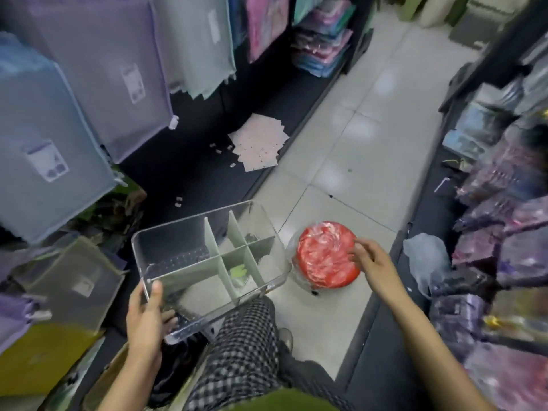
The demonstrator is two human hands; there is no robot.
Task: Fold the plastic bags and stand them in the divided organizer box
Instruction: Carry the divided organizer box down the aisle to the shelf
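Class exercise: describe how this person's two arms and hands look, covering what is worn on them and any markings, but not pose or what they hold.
Both forearms are bare to the frame's lower edge: no sleeves show. The left hand and right hand wear no gloves; no rings, watch or bracelets can be seen, though the picture is somewhat blurred. No markings show.

Both forearms are bare, with no sleeve, watch or ring visible on the left hand (148, 315) or the right hand (372, 264). Between the hands, one leg wears black-and-white checked fabric trousers (240, 351). Nearest the camera, below both hands, shows an edge of an olive-green garment (284, 400)
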